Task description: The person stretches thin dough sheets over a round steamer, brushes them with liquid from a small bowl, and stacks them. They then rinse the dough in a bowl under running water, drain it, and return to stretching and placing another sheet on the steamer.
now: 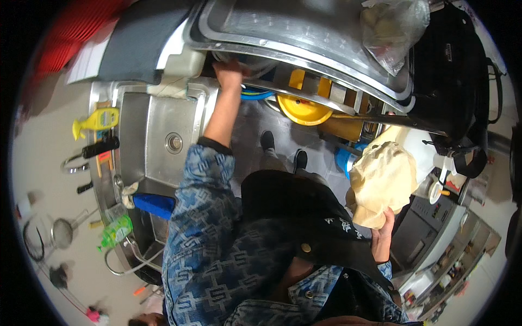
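Observation:
My left hand (229,72) reaches forward under the edge of a stainless steel worktop (265,47), beside a clear, round-rimmed item on the shelf below. The hand is blurred and its fingertips are hidden in shadow, so its grip cannot be told. Off to my right side, my right hand (382,229) is closed on the lower edge of a crumpled cream cloth (381,183), possibly a bag. That cloth hangs near a white surface and a blue container (344,159). Beneath the worktop are a yellow basin (305,109) and a blue basin (255,94).
A steel sink (169,118) lies at my left, with a yellow spray bottle (107,118) and a green bottle (118,231) along its far side. A clear plastic bag (393,32) and a black bag (446,69) rest ahead on the right. Part of another person (149,318) shows at lower left.

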Motion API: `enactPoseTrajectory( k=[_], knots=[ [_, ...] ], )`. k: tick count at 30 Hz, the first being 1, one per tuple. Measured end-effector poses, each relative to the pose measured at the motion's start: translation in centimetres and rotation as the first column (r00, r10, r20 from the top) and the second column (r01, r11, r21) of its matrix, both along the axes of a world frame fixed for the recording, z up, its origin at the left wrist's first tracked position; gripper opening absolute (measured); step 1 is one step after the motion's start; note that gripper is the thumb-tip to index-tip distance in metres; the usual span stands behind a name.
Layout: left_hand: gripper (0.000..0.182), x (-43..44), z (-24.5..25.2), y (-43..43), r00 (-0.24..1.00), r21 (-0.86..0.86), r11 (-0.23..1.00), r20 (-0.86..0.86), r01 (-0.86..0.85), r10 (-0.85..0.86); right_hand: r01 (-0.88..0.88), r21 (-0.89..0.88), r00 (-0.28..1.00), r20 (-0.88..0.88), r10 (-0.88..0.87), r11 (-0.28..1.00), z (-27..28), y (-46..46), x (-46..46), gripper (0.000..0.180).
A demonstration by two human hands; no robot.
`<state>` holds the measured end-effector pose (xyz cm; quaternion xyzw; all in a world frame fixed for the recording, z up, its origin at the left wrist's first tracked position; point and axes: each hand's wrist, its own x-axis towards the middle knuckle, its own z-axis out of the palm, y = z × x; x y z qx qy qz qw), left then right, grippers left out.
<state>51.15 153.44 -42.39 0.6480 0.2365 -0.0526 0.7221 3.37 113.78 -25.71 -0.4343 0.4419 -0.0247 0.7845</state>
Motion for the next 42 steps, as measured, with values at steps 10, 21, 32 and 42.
enactPoseTrajectory(
  k=[10, 21, 32, 42],
  knots=[
    [0.022, -28.4, 9.0, -6.2, 0.988, 0.027, 0.988, -0.029, -0.149, 0.15, -0.426, 0.16, 0.897, 0.203, 0.393, 0.89, -2.9, -5.7, 4.8, 0.071],
    [0.031, -43.4, 14.9, -2.7, 0.955, 0.271, 0.917, 0.029, -0.292, 0.295, -0.801, -0.517, 0.182, 0.272, 0.945, 0.303, 10.5, 13.5, 17.4, 0.054],
    [0.03, -43.8, 15.7, 7.3, 0.9, 0.349, 0.83, 0.182, -0.436, 0.397, 0.107, -0.773, 0.012, -0.628, 0.778, -0.625, 14.0, 34.9, 17.0, 0.048],
    [0.026, -42.1, 15.7, 16.2, 0.814, 0.008, 0.836, 0.234, -0.549, 0.532, 0.039, -0.711, -0.334, -0.672, 0.661, -0.702, 7.0, 48.2, 23.7, 0.072]
  ],
)
